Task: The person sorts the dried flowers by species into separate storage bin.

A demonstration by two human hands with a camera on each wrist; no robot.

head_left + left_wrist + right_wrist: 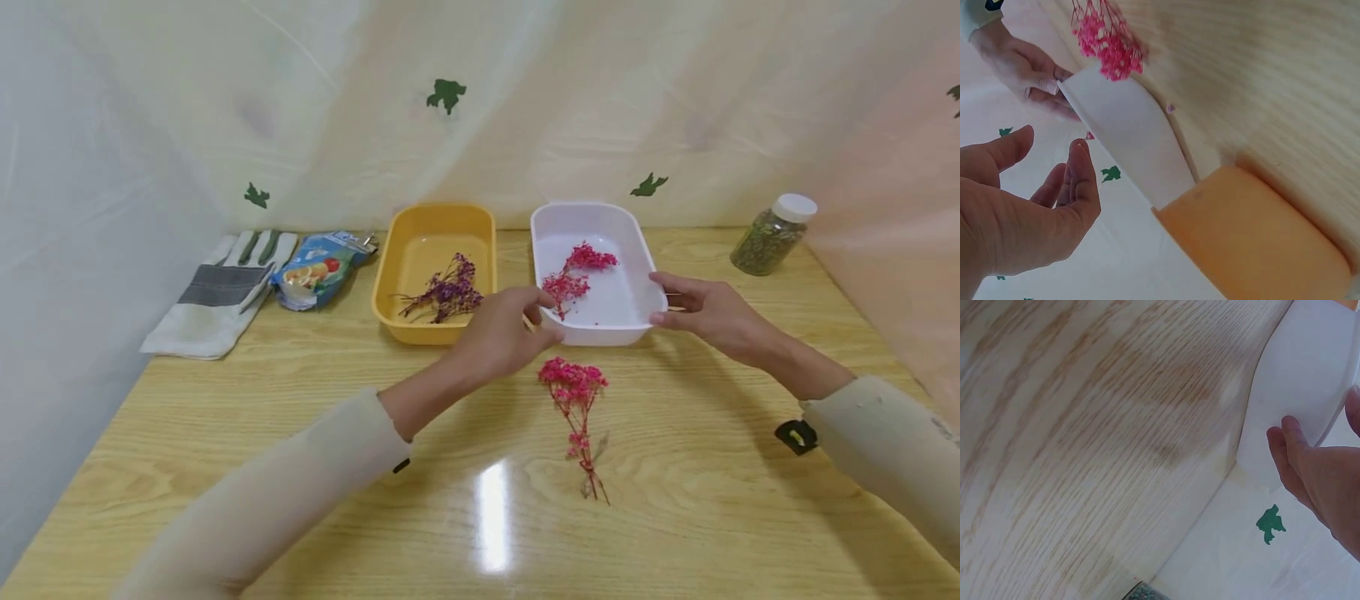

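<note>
A white plastic tray [607,335] stands on the table with pink dried flower sprigs [567,286] inside it. My right hand [716,321] holds the tray's right side wall, thumb at the rim and fingers along the outside [1294,434]. Over the tray's near left corner hovers my left hand [502,333], its fingers loosely bent and nothing between them in the left wrist view. Another pink dried flower bunch [576,383] lies on the table in front of the tray, stems toward me. Left of it is a yellow tray [431,335] with purple dried flowers [452,292].
A white and grey work glove [202,321] and a blue printed pouch [318,271] lie at the back left. At the back right a jar with a white lid [772,237] stands near the curtain [525,100]. Light reflects off the wooden table [300,467].
</note>
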